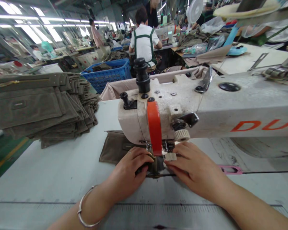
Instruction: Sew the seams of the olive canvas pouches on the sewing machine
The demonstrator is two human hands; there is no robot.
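Note:
An olive-brown fabric piece [113, 148] with a small label patch lies on the sewing machine table, partly under the head of a white sewing machine [218, 105]. Just left of the needle area, my left hand [131, 169] is closed, its fingers and thumb pinching a folded part of the fabric. My right hand [191, 166] is at the right side of the presser foot, fingers curled together and tips near the fabric's right edge; what they grip is hidden. An orange guard [154, 127] hangs in front of the needle and covers it.
A stack of olive-brown fabric pieces [43, 105] with zips lies at the table's left. Behind are a blue plastic crate [110, 72] and a seated co-worker [144, 40]. A pink flat piece [230, 170] lies right of my hand. A ruler scale [165, 208] runs along the front.

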